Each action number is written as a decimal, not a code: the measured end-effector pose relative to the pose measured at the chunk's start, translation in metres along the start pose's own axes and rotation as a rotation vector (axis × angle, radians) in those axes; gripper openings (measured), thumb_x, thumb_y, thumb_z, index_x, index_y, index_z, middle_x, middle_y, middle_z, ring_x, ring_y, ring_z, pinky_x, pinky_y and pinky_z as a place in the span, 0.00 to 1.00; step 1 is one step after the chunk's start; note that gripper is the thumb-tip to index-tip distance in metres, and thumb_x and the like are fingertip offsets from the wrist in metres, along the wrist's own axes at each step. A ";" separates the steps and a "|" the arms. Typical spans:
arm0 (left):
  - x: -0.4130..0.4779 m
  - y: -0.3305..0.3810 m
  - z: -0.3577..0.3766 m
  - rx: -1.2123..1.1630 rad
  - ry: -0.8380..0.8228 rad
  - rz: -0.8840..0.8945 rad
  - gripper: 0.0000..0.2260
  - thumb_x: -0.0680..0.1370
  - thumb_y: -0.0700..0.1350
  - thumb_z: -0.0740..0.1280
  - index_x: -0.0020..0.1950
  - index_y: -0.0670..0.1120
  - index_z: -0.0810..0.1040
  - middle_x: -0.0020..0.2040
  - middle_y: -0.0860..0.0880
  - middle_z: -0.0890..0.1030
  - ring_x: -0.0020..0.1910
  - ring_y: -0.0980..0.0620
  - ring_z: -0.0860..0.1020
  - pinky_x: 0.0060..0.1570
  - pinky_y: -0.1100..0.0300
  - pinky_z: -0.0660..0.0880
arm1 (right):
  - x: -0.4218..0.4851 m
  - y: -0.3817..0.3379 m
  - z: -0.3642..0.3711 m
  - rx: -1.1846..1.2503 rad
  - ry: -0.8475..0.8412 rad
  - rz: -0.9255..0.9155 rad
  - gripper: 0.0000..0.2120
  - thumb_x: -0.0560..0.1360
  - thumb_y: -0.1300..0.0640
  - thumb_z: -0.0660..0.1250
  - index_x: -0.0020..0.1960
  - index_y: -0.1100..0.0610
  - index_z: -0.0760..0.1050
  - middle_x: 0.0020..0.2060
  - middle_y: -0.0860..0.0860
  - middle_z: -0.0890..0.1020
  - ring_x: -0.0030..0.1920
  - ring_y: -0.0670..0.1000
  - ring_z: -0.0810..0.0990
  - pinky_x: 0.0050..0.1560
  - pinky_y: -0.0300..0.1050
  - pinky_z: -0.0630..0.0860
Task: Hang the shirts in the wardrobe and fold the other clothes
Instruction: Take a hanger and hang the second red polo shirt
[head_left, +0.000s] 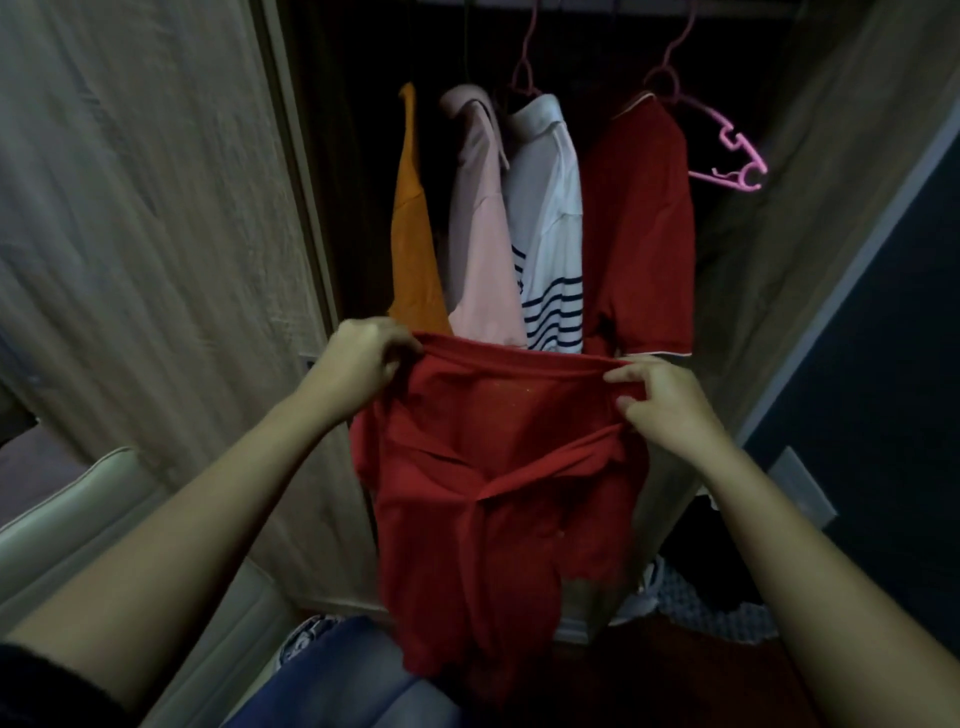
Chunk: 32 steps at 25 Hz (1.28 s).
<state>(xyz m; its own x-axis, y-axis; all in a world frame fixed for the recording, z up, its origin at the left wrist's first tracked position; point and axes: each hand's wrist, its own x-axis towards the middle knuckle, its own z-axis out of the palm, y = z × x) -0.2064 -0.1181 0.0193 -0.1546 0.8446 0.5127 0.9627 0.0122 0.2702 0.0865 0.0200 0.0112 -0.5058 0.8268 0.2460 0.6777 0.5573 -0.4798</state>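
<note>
The wardrobe door (156, 234) stands open at the far left. Next comes my left hand (363, 361), fingers curled with the thumb against them, pinching the left end of the top edge of the red garment (509, 467).

The garment hangs in front of the open wardrobe, just below the hung row. Its top edge is drawn fairly taut between my two hands, and the body drops loose with a twisted fold across the middle.

Above it hang the orange shirt (413, 223), the pink shirt (483, 234), the white striped shirt (550, 223) and the red shirt (644, 234).

My right hand (660, 410) pinches the right end of the same edge, with the thumb on top and the fingers curled beneath.

Further right a pink hanger (737, 156) shows a bare arm beside the red shirt. I cannot tell whether it is spare or the red shirt's own. Low on the right a heap of clothes (691, 597) lies on the floor.

I also cannot tell whether I hold the hem or the shoulder line. To do this step well I would:

- Hold both pinches firm and shake the twist out.
- Find the collar.
- Let the left hand carry the garment while the right reaches for a hanger.

If I release a corner before the fold is out, I expect the garment to hang crooked.
</note>
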 end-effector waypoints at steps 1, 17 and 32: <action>-0.002 0.000 0.007 0.020 -0.086 -0.008 0.16 0.67 0.28 0.66 0.52 0.39 0.83 0.53 0.40 0.82 0.54 0.43 0.80 0.56 0.59 0.72 | -0.002 0.001 0.001 0.003 0.017 0.003 0.18 0.70 0.70 0.62 0.54 0.57 0.81 0.62 0.52 0.77 0.64 0.52 0.74 0.66 0.40 0.64; 0.063 0.086 0.044 -0.408 -0.088 -0.041 0.12 0.72 0.57 0.64 0.51 0.52 0.75 0.45 0.54 0.81 0.42 0.57 0.79 0.44 0.61 0.72 | 0.005 0.026 -0.058 -0.109 0.055 -0.044 0.26 0.65 0.74 0.56 0.55 0.57 0.80 0.59 0.50 0.79 0.61 0.51 0.76 0.65 0.47 0.70; 0.366 0.269 0.132 -1.004 -0.073 -0.415 0.19 0.78 0.49 0.62 0.64 0.37 0.70 0.58 0.39 0.77 0.58 0.41 0.76 0.52 0.53 0.73 | 0.050 0.081 -0.138 -0.377 -0.032 -0.298 0.22 0.71 0.67 0.58 0.60 0.51 0.76 0.62 0.41 0.74 0.58 0.48 0.70 0.49 0.52 0.77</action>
<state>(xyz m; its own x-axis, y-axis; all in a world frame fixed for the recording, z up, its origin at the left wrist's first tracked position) 0.0254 0.2654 0.1719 -0.3801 0.9059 0.1867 0.2127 -0.1108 0.9708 0.1896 0.1173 0.1004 -0.7194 0.6277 0.2974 0.6444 0.7630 -0.0518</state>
